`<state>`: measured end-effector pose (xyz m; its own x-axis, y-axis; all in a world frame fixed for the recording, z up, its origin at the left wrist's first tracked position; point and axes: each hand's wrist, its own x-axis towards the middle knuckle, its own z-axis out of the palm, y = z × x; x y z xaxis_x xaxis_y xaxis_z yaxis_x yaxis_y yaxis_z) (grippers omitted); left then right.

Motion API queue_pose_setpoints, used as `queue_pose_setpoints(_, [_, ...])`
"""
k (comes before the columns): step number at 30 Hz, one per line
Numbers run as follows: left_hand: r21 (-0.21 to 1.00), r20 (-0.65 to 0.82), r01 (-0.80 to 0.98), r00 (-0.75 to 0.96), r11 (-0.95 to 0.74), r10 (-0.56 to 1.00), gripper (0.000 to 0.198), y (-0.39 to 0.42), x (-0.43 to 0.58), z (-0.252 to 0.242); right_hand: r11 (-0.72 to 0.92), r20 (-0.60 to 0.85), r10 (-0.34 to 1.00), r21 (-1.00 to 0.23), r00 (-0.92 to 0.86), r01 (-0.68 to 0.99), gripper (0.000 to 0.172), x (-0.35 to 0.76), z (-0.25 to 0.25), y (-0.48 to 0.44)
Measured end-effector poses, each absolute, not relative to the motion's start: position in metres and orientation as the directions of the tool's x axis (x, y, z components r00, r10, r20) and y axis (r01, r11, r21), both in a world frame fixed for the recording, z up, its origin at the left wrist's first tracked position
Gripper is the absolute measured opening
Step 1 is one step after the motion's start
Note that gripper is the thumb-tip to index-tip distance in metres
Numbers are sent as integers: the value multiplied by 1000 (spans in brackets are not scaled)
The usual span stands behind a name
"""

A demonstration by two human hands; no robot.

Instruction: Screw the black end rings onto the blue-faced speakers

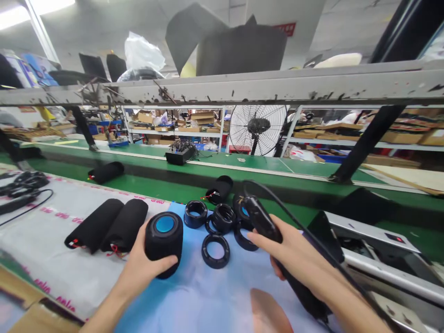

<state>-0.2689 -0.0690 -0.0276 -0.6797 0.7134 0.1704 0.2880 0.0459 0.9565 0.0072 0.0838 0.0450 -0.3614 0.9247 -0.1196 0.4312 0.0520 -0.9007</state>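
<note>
Left hand (pixel 138 270) closed around a black cylindrical speaker (pixel 163 245) with a blue top, held just above a blue sheet (pixel 194 300). Right hand (pixel 294 252) closed on a black corded handheld tool (pixel 262 219). Left of the sheet, on a white mat (pixel 38 249), lie two black fabric sleeves (pixel 94 225). Black plastic rings (pixel 215 251) lie on the sheet, between the hands.

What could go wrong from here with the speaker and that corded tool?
The cable of the black handheld tool in the right hand loops along the arm and could catch the black plastic rings nearby. The speaker, held by the left hand alone, might slip onto the blue sheet.
</note>
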Motion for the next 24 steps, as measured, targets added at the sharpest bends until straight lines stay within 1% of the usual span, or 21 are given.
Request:
queue_pose_setpoints(2, [957,160,286,-664,51,730,94,-66,-275,-33,30,-132,926,-908,-353,418,40,7,36,82])
queue_pose_setpoints(5, [951,157,302,-647,61,746,99,-64,-280,-41,-5,-114,945,-943,-306,334,48,10,27,86])
queue_pose_setpoints(8, [943,165,326,-621,61,767,94,-63,-285,-45,-47,-103,958,-977,-267,209,65,15,25,86])
queue_pose_setpoints(10, [938,173,343,-602,56,780,95,-62,-287,-47,-78,-115,961,-985,-252,153,77,18,25,82])
queue_pose_setpoints(11, [934,181,353,-594,52,784,97,-62,-287,-47,-92,-123,961,-987,-247,135,81,18,26,79])
queue_pose_setpoints(13, [926,203,374,-588,42,783,101,-61,-288,-47,-112,-135,961,-988,-242,106,82,19,27,74])
queue_pose_setpoints(17, [907,252,420,-589,24,768,107,-67,-287,-42,-132,-139,967,-990,-216,49,76,20,25,68])
queue_pose_setpoints(19, [892,282,451,-602,27,747,112,-76,-280,-34,-148,-146,970,-989,-196,5,78,22,22,69])
queue_pose_setpoints(20, [877,327,480,-616,13,717,110,-80,-272,-29,-154,-147,971,-988,-190,-24,80,23,20,71])
queue_pose_setpoints(21, [851,406,525,-623,-27,669,106,-83,-262,-22,-157,-144,973,-986,-182,-61,81,24,19,73])
queue_pose_setpoints(22, [810,501,581,-615,-80,610,98,-84,-249,-14,-154,-135,976,-983,-174,-101,80,25,18,74])
queue_pose_setpoints(23, [736,631,655,-573,-170,524,89,-81,-234,-6,-144,-121,979,-979,-163,-143,79,26,18,76])
queue_pose_setpoints(24, [653,726,717,-499,-244,474,83,-74,-216,4,-132,-105,984,-975,-147,-182,78,28,18,77])
